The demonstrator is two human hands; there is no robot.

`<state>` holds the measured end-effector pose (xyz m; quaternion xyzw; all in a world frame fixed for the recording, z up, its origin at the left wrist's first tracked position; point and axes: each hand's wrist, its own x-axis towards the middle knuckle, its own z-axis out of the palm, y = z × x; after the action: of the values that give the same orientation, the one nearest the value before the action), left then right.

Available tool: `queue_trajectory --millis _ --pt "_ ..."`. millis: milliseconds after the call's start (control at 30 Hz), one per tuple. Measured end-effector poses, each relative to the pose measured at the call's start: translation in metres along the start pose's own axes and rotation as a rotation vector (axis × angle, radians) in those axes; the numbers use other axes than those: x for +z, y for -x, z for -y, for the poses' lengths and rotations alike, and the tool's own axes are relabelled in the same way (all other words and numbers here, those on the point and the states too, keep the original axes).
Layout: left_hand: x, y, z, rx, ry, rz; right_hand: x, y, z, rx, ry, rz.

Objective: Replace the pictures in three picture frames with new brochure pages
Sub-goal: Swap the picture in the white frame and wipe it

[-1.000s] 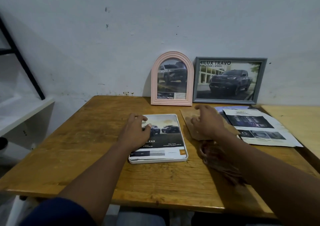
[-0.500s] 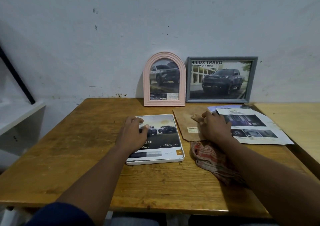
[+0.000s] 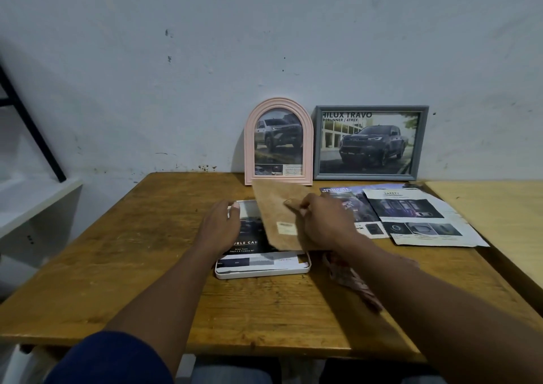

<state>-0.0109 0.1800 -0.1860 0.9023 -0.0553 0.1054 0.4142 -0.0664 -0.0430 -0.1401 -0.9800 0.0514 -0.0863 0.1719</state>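
White rounded-rectangle plastic frame (image 3: 261,273) lying flat on brown wooden table (image 3: 117,266), near middle. Printed brochure page (image 3: 248,244) sitting inside it. Brown fibreboard backing board (image 3: 274,207) overlapping frame's right half.

Left hand (image 3: 220,225) resting on frame's left part. Right hand (image 3: 326,222) pinching board at frame's right side.

Pink arched frame (image 3: 278,141) standing behind white frame, against wall. Grey rectangular frame (image 3: 370,142) standing behind and right. Loose printed brochure pages (image 3: 423,216) lying right of white frame. Checked cloth (image 3: 349,278) lying just right of frame's near corner, under right forearm.
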Motion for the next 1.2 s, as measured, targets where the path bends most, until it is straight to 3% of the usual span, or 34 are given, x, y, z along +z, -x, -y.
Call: queue_trajectory --millis 233,367,800,1000,1200 --pt "-0.016 0.005 0.006 -0.054 0.082 0.025 0.015 0.018 0.052 -0.118 0.128 0.113" --pt "-0.016 0.009 0.011 -0.012 -0.006 0.044 0.016 0.019 0.065 -0.153 0.119 0.132" --pt "-0.006 0.019 0.012 0.062 -0.086 0.053 0.039 0.018 0.041 -0.119 0.068 0.098" --pt "-0.005 0.009 0.014 0.107 -0.25 0.094 0.039 -0.004 0.036 -0.13 0.062 0.048" --pt "0.003 0.001 0.012 0.119 -0.302 0.229 0.054 -0.018 0.033 -0.121 -0.015 0.157"
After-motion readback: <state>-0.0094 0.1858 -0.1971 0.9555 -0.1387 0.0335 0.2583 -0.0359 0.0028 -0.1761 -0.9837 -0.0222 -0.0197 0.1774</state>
